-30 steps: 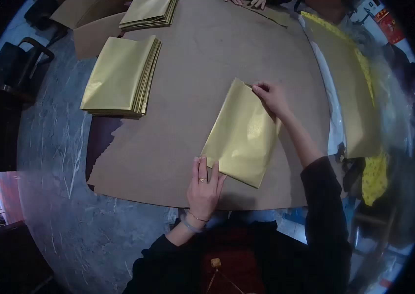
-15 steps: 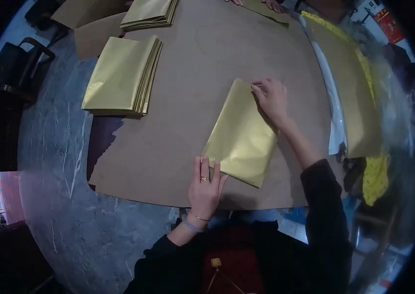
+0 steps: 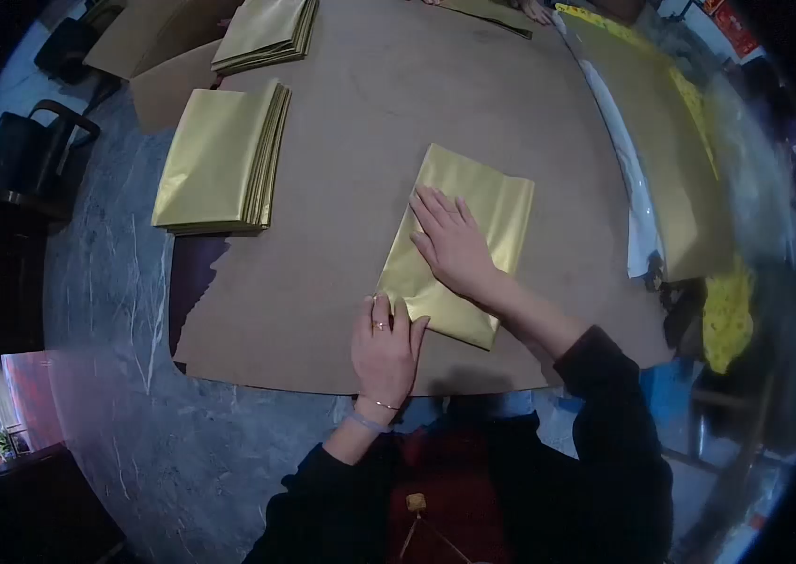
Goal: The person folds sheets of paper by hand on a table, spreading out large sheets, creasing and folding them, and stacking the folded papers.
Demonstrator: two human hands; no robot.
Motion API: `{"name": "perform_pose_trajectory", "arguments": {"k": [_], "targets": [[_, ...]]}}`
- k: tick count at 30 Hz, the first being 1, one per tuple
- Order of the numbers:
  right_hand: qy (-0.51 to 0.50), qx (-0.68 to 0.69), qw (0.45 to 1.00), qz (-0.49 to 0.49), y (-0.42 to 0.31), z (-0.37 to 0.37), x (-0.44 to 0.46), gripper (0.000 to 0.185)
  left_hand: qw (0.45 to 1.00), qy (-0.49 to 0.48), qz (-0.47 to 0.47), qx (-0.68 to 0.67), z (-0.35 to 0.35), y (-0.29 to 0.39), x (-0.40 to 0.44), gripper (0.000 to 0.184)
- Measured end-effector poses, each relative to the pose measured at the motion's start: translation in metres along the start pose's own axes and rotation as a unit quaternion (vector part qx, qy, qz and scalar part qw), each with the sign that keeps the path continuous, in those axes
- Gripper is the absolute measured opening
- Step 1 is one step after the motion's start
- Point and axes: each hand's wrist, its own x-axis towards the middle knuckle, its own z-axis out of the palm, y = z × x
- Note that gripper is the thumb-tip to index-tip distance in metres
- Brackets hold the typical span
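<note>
A folded sheet of gold paper (image 3: 482, 174) lies slanted on the brown board-topped table (image 3: 341, 188) in front of me. My right hand (image 3: 459, 244) rests flat on it, fingers stretched toward its left edge, covering part of the paper's middle. At the lower left corner, my left hand (image 3: 386, 348) touches the paper with its fingertips, the fingers extended and slightly apart. A ring is on one of its fingers and bands circle the wrist. Neither hand grasps anything.
A thick stack of folded gold sheets (image 3: 214, 160) stands at the table's left edge, with another stack (image 3: 261, 33) behind it. An open cardboard box (image 3: 167, 66) is beyond them. Along the right lie large gold sheets (image 3: 661, 160). Another person's hand (image 3: 537, 11) shows at the far edge.
My right hand has moved from the paper's upper right corner leftward and down, and now lies flat across it. My left hand stays at the lower left corner. The view has shifted slightly.
</note>
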Motion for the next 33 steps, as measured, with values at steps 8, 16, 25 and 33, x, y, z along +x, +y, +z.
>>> {"name": "perform_pose_trajectory", "arguments": {"k": [8,16,25,33], "targets": [[0.022,0.036,0.999,0.011,-0.002,0.0,0.001,0.049,0.994,-0.081,0.055,0.044,-0.007,-0.004,0.022,0.059],[0.037,0.032,0.999,0.006,0.001,0.005,0.0,0.05,0.966,-0.237,0.105,0.006,0.001,-0.035,0.041,0.084],[-0.018,0.162,0.979,-0.126,-0.046,-0.006,-0.022,0.054,0.929,-0.336,0.113,0.106,0.0,-0.036,0.041,0.084],[-0.043,0.105,0.988,-0.106,0.008,-0.022,-0.042,0.057,0.965,-0.234,0.114,0.037,-0.002,-0.029,0.041,0.093]]}}
